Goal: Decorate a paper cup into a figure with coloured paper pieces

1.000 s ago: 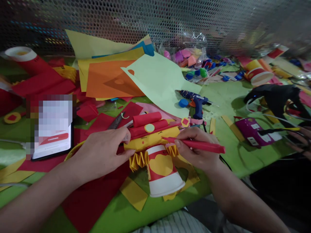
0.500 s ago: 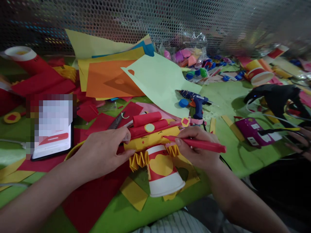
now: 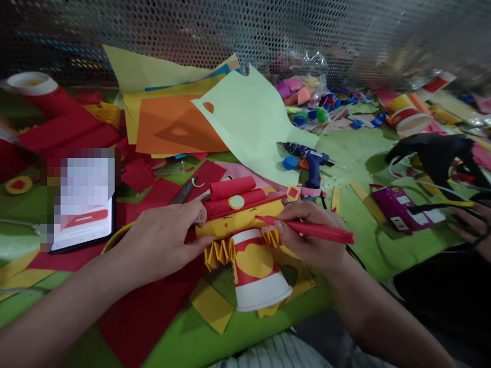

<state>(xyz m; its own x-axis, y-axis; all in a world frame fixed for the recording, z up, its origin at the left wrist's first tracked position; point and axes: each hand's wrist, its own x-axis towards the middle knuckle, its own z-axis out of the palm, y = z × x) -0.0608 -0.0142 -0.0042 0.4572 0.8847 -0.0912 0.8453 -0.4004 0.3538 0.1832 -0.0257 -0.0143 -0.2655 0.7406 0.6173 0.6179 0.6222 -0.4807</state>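
Note:
A paper-cup figure lies on its side in front of me. Its head is a yellow paper roll (image 3: 215,228) with small drawn features and a red paper hat (image 3: 251,200); pleated yellow arms (image 3: 220,254) flank the white-and-red paper cup (image 3: 264,286). My left hand (image 3: 169,240) is closed on the left end of the roll, fingers on top and thumb below. In my right hand (image 3: 312,235) is a red felt-tip pen (image 3: 326,230), its tip at the right part of the yellow roll. Scissors (image 3: 183,191) lie behind my left hand, partly hidden.
A phone (image 3: 86,220) with a lit screen stands at left. Behind are coloured paper sheets (image 3: 172,122) and a blue glue gun (image 3: 309,158). A purple box (image 3: 401,207) with a cable lies at right, near another person's hand (image 3: 471,225). Perforated metal rises at the back.
The pen has shifted very slightly, its rear end a little left and lower. At the back, the pale green sheet's upper edge has lifted. My left hand and the figure stay put.

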